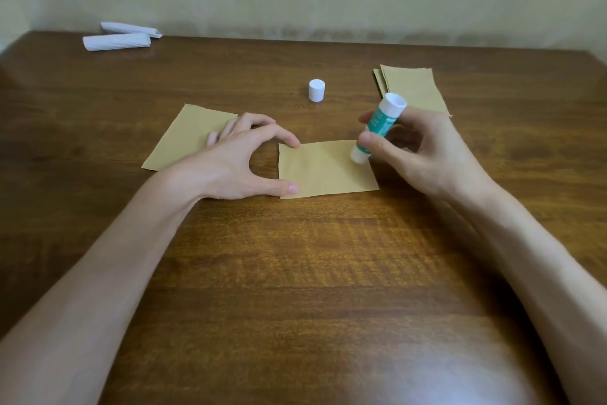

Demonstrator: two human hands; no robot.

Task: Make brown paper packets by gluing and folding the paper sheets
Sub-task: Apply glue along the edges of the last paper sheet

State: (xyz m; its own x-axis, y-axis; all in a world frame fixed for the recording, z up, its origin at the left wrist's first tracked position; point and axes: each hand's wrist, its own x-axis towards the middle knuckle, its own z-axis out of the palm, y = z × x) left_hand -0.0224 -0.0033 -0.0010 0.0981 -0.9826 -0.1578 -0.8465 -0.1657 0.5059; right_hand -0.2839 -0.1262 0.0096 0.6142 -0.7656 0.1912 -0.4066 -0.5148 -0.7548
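While the wooden table fills most of the view, two bare forearms reach across it toward the middle. A stack of brown sheets lies at the far right, and a single brown sheet lies left of centre, partly under the left hand. The working paper sits flat between the two hands, near the middle of the table. The left hand has its fingers spread apart, thumb tip and forefinger tip pressing on the paper's left edge (the other fingers rest on the sheet behind). The right hand has thumb and fingers clamped around a green-and-white glue stick, tilted, its lower end touching the paper near the upper right corner. Two rolled white bundles lie side by side at the far left corner. A white cap stands alone beyond the paper.
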